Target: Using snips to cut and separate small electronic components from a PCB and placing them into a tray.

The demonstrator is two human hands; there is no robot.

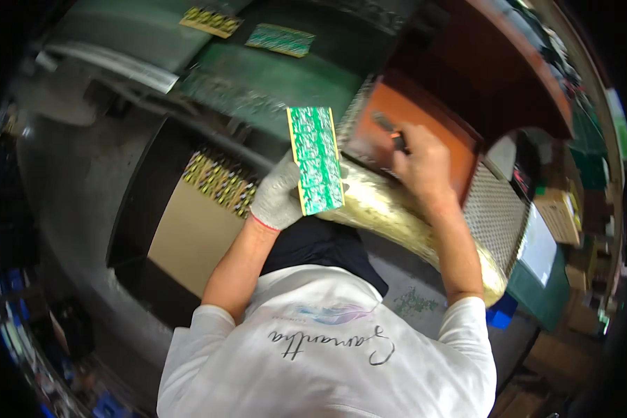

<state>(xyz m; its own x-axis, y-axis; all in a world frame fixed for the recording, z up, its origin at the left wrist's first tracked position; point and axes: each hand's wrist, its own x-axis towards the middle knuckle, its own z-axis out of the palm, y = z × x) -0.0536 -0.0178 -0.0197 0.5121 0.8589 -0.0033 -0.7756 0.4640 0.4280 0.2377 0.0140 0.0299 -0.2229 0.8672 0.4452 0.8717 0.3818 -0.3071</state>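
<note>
My left hand [278,189], in a pale knit glove with a red cuff edge, is closed on the lower left side of a green circuit board panel [316,159] with yellow edge strips. The panel is held up in front of me. My bare right hand [425,159] is closed round a small hand tool [397,137] with a dark handle and a greyish flat end. Motion smears the tool, so its exact kind cannot be made out. It is over an orange-lined tray [447,127], to the right of the panel.
Two more board panels, one yellowish [211,21] and one green [280,40], lie on the dark conveyor [247,82] ahead. At left, a black bin [135,198] holds cardboard [188,233] and several boards [219,181]. A yellowish plastic-wrapped roll [390,216] lies before me.
</note>
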